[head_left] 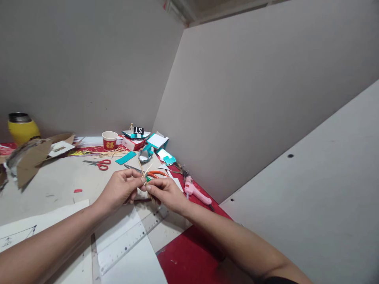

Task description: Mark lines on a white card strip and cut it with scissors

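My left hand and my right hand meet above the table, fingertips almost touching. Both are closed in a pinch on thin bamboo sticks, which cross just above the fingers. The lower ends of the sticks are partly hidden by my fingers. Just behind my hands lie scissors with orange handles, partly covered. A clear ruler rests on white paper below my wrists.
Red-handled scissors, a teal strip and a paper cup stand or lie farther back. Beside the cup is a small model boat. A pink glue gun lies near the right wall. Torn cardboard and a yellow bottle are at left.
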The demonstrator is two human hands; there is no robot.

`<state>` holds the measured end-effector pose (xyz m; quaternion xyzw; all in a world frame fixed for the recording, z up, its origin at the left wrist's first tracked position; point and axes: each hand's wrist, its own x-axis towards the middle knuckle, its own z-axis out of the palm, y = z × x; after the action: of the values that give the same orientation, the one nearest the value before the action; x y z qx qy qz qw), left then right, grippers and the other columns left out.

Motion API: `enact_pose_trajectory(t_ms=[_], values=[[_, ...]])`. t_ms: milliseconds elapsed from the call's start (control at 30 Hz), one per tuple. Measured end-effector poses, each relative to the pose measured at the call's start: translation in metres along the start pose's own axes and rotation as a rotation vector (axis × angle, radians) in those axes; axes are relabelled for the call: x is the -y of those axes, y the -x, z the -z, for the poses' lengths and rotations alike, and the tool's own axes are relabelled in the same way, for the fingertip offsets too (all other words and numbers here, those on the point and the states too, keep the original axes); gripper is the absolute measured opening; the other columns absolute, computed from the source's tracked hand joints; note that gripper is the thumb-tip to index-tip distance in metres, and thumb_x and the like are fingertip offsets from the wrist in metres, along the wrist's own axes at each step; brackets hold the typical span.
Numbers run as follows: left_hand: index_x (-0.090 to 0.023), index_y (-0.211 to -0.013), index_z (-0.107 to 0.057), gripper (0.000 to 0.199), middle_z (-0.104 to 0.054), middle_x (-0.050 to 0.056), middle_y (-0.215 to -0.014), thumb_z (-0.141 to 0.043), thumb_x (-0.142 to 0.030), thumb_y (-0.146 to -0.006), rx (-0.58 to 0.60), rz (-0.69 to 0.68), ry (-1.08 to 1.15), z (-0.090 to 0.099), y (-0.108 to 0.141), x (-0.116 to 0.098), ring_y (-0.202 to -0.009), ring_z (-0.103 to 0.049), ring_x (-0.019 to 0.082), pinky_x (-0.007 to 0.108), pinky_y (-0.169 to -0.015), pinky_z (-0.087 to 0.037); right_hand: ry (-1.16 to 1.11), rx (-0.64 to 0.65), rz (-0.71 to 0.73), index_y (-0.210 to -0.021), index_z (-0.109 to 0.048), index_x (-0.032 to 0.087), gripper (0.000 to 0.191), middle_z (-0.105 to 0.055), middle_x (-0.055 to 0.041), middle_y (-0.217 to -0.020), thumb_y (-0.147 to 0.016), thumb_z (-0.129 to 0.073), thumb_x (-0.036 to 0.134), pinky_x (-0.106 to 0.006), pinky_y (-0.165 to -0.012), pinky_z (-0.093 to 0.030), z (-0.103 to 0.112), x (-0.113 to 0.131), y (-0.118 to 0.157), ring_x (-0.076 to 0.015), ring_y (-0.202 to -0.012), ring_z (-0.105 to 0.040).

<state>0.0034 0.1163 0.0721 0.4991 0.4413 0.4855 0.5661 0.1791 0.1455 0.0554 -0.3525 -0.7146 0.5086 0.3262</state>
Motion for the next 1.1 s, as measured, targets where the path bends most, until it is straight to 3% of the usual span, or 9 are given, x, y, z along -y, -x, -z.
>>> enact_pose_trajectory(t_ms=[233,367,500,800,1100], values=[[-0.017,-0.069,-0.058,0.030,-0.061,-0.004,-0.054,-0.072,-0.043,-0.069,-0.030,-0.022,-0.021,0.001,-0.002,-0.002,-0.035,-0.036,0.004,0.017,-0.035,-0.028,-0.062,0.023,-0.044,-0.072,-0.073,0.018,0.032,-0.056,0.0031,-0.054,-0.073,-0.074,0.050,-0.022,-0.044,-0.034,-0.001,0.009,-0.001,-0.0091,-0.045,-0.047],[-0.017,-0.070,-0.057,0.028,-0.065,-0.002,-0.060,-0.070,-0.042,-0.071,-0.009,-0.015,-0.034,0.002,-0.003,-0.001,-0.036,-0.038,0.004,0.017,-0.035,-0.029,-0.152,-0.064,-0.053,-0.083,-0.073,0.018,0.033,-0.065,0.0006,-0.070,-0.074,-0.073,0.051,-0.021,-0.044,-0.038,0.005,0.008,-0.009,-0.0075,-0.047,-0.049],[-0.016,-0.071,-0.059,0.029,-0.064,-0.001,-0.060,-0.071,-0.043,-0.069,0.036,0.005,-0.056,0.003,-0.004,0.003,-0.036,-0.041,0.005,0.018,-0.036,-0.032,-0.282,-0.130,-0.068,-0.082,-0.072,0.019,0.030,-0.067,0.0008,-0.073,-0.073,-0.076,0.047,-0.020,-0.044,-0.039,0.010,0.005,-0.021,-0.0065,-0.050,-0.050],[-0.016,-0.069,-0.060,0.025,-0.066,-0.001,-0.059,-0.070,-0.039,-0.068,0.072,0.011,-0.084,0.004,-0.009,0.008,-0.036,-0.045,0.005,0.017,-0.036,-0.033,-0.469,-0.079,-0.183,-0.075,-0.071,0.016,0.033,-0.062,0.0035,-0.057,-0.058,-0.087,0.040,-0.018,-0.043,-0.038,0.009,0.002,-0.031,-0.0056,-0.045,-0.050],[-0.017,-0.066,-0.059,0.020,-0.064,-0.002,-0.056,-0.070,-0.034,-0.067,0.071,0.050,-0.079,0.001,-0.007,0.005,-0.034,-0.044,0.005,0.016,-0.034,-0.031,-0.416,-0.024,-0.154,-0.072,-0.073,0.016,0.027,-0.062,0.0030,-0.057,-0.059,-0.086,0.036,-0.018,-0.044,-0.040,0.010,0.001,-0.032,-0.0067,-0.048,-0.051]])
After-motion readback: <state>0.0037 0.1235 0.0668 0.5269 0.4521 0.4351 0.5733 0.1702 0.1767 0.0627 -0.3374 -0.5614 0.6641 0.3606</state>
